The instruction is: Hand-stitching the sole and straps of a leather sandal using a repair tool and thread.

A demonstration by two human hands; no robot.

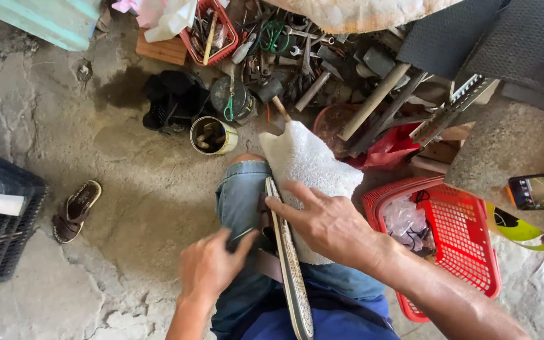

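A cracked concrete floor [127, 189] fills the frame, crowded with clutter along the top. Nearest, at lower centre, a long narrow metal piece [291, 264] with a patterned face is laid edge-up along the person's denim-clad knee [240, 195], its upper end resting against a white towel [306, 167] spread over the knee. The piece is judged stiff, fairly heavy and thin-edged, best gripped across its flat sides near the middle. The right hand [328, 223] is spread flat, fingers extended, pressed onto the towel and the piece's upper part, steadying rather than gripping. The left hand [209, 267] is closed around a small dark tool [242, 235], its tip set against the piece's side. A red plastic basket [467, 252] is seen at right, a sandal [75, 211] at left. Farther up, a tin can [213, 135] and a heap of wrenches and tools [291, 50] are seen.
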